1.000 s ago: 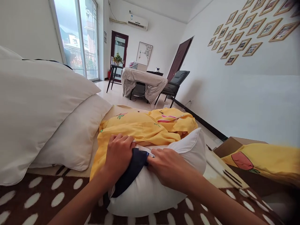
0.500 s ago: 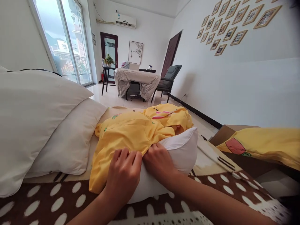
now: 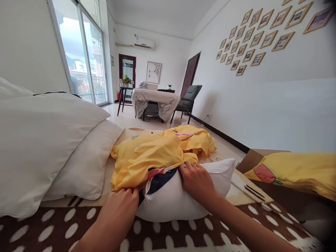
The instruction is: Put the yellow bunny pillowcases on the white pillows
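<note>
A yellow pillowcase (image 3: 149,150) lies partly over a white pillow (image 3: 170,206) in front of me. Its opening faces me, and dark blue and pink fabric shows inside the gap. My left hand (image 3: 122,201) is closed on the near left edge of the pillowcase. At the right end of the opening, my right hand (image 3: 195,178) grips the edge of the yellow cloth, resting against the pillow. The pillow's right corner sticks out bare beyond that hand. My fingertips are partly hidden by the cloth.
White pillows (image 3: 57,140) are stacked at the left. More crumpled yellow cloth (image 3: 194,138) lies behind the pillowcase. A yellow pillow (image 3: 301,171) rests on a cardboard box (image 3: 257,157) at the right. Underneath everything is a brown and cream patterned blanket (image 3: 86,224).
My hands have moved apart, the left one leftward and down, the right one rightward. The pillowcase's opening has spread, revealing dark blue and pink fabric. The view has tilted up slightly.
</note>
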A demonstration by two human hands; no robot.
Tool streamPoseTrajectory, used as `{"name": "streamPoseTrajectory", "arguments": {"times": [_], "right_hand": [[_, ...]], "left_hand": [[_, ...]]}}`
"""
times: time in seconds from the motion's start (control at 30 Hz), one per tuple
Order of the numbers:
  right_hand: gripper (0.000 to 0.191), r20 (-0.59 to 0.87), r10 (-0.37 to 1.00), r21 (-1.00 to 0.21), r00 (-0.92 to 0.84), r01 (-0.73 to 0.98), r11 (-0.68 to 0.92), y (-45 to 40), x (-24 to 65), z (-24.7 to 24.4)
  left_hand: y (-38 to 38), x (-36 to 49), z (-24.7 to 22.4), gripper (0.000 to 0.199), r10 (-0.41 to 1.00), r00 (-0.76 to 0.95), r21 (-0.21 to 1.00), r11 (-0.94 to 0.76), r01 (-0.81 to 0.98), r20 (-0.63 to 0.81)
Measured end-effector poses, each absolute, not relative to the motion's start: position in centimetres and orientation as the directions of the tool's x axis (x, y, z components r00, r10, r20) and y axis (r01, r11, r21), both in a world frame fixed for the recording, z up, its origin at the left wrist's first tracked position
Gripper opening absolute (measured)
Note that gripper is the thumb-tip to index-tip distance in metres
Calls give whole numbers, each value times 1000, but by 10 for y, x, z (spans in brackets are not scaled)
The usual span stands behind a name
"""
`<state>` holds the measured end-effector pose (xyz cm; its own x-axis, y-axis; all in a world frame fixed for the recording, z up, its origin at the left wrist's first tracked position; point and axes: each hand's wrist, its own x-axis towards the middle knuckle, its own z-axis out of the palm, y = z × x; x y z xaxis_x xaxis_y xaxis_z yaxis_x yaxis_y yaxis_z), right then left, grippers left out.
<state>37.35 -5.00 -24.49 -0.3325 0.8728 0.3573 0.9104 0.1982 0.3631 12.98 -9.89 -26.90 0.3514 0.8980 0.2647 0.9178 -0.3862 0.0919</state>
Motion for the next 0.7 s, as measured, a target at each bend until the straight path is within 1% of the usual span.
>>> {"name": "streamPoseTrajectory", "arguments": {"times": [0.03, 0.07, 0.1, 0.17, 0.27, 0.37, 0.43, 0.5, 0.57, 0.6, 0.63, 0.67, 0.7], "right_hand": [[22, 360, 873, 365, -331, 911, 195, -50, 374, -245], [22, 362, 872, 365, -329, 911, 192, -51, 375, -246], [22, 363, 872, 366, -329, 911, 191, -50, 375, -246], [23, 364, 873, 365, -325, 912, 188, -49, 376, -246], [23, 372, 877, 353, -306, 920, 171, -47, 378, -244], [23, 389, 876, 330, -285, 931, 156, -44, 381, -243], [23, 395, 876, 320, -277, 935, 151, -42, 382, -242], [23, 396, 877, 320, -274, 936, 148, -41, 383, -242], [22, 396, 876, 324, -274, 935, 146, -41, 383, -241], [22, 399, 876, 322, -272, 936, 144, -41, 384, -241], [22, 401, 875, 318, -270, 937, 143, -41, 385, -240], [21, 406, 874, 314, -267, 939, 141, -41, 386, -240], [21, 410, 873, 310, -265, 941, 140, -42, 386, -240]], "left_hand": [[-94, 133, -267, 41, 904, 347, 76, -375, 924, 250], [-90, 137, -265, 45, 901, 344, 58, -371, 927, 265], [-86, 140, -263, 47, 891, 332, 62, -367, 928, 311], [-77, 145, -262, 42, 841, 307, 105, -390, 915, 446], [-64, 144, -266, 43, 761, 334, 150, -488, 860, 556], [-51, 139, -273, 46, 696, 392, 161, -586, 794, 601], [-46, 139, -275, 42, 673, 388, 147, -593, 791, 630], [-45, 142, -278, 33, 639, 315, 108, -533, 839, 702], [-46, 146, -281, 21, 568, 239, 65, -462, 885, 787], [-48, 148, -283, 19, 538, 223, 56, -454, 889, 813], [-49, 150, -284, 21, 527, 213, 73, -470, 880, 823], [-50, 151, -286, 23, 542, 203, 122, -505, 855, 816], [-50, 151, -286, 23, 580, 184, 206, -541, 815, 794]]}}
